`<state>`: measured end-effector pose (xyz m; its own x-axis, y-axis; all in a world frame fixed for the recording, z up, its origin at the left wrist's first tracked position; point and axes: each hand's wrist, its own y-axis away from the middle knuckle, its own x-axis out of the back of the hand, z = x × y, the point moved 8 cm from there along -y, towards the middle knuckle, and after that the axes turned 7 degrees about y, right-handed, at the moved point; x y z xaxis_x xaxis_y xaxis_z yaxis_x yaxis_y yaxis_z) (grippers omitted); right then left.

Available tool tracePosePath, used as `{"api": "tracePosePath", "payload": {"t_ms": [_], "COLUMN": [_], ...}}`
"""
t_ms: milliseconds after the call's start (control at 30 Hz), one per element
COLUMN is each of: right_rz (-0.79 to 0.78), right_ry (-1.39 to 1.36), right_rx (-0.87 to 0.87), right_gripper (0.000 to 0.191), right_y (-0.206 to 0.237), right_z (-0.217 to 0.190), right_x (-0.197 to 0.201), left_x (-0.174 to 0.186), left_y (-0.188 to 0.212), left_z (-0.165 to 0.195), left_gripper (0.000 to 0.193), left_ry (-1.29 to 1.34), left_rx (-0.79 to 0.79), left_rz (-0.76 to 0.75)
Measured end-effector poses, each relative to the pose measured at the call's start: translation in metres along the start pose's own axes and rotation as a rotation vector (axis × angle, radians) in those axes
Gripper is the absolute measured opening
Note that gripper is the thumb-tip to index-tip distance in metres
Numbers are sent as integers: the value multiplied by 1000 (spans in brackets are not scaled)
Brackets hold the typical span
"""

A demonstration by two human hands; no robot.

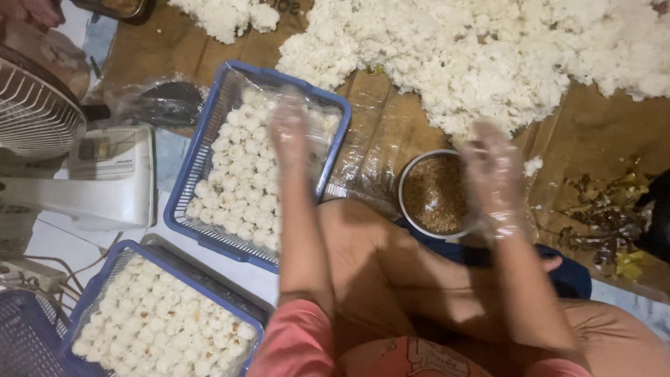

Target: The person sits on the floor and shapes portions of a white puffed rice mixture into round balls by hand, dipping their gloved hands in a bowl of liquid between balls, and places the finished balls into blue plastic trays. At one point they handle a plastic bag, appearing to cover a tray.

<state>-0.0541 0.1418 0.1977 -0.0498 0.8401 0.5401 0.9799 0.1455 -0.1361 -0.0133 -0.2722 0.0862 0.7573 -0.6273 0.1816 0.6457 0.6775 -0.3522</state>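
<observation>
Both forearms reach forward from short pink sleeves, bare to the wrists. The left hand [289, 129] and the right hand [494, 178] each wear a thin clear plastic glove, fingers extended and loosely spread, blurred, well apart and holding nothing.

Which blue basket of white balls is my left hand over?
The upper blue basket, beside the bowl; your left hand hovers over it. The lower basket sits nearer you.

Single head-worn view, looking steeply down from close above over bent knees at lower centre, toward a cardboard-covered floor [391, 132]; blue basket [183, 188] at left, white pile [488, 49] along the top edge.
</observation>
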Motion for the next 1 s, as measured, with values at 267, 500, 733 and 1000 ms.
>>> {"api": "tracePosePath", "payload": {"t_ms": [267, 500, 733, 1000], "right_rz": [-355, -400, -382, -418], "right_ry": [968, 722, 1065, 1089], "right_rx": [-315, -284, 199, -72], "right_gripper": [29, 78, 40, 34], "right_y": [-11, 0, -29, -34], "right_z": [155, 149, 165, 220], "right_x": [58, 9, -21, -40], "left_x": [35, 0, 14, -25], "left_y": [-75, -74, -62, -42], "left_z": [-92, -100, -117, 34], "left_gripper": [38, 36, 36, 52], "left_ry": [-431, -734, -927, -726], "left_rx": [265, 104, 379, 177], "left_rz": [-294, -592, -534, -405]}}
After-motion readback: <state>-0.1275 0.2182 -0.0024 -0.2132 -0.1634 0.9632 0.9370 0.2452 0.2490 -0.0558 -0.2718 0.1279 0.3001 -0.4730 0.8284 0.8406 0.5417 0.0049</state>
